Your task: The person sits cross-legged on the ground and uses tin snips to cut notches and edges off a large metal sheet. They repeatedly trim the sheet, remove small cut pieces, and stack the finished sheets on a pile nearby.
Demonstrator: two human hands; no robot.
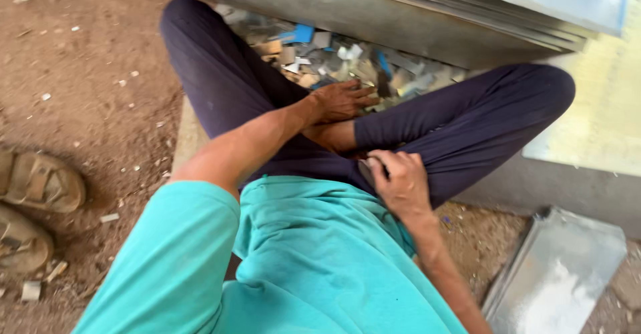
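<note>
A person sits cross-legged on the dirt floor (87, 73), with stacked metal sheets (427, 13) ahead and a heap of small metal scraps (320, 57) between the knees, hemmed in by both legs. The left hand (344, 100) lies nearer, fingers loosely spread on the heap's near edge. The right hand (400, 180), back in the lap, is curled around a small flat metal piece (366, 171).

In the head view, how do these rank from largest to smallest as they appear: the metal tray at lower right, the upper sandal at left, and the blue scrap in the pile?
1. metal tray
2. upper sandal
3. blue scrap, which lies farther from the camera, so its true size is unsure.
</note>
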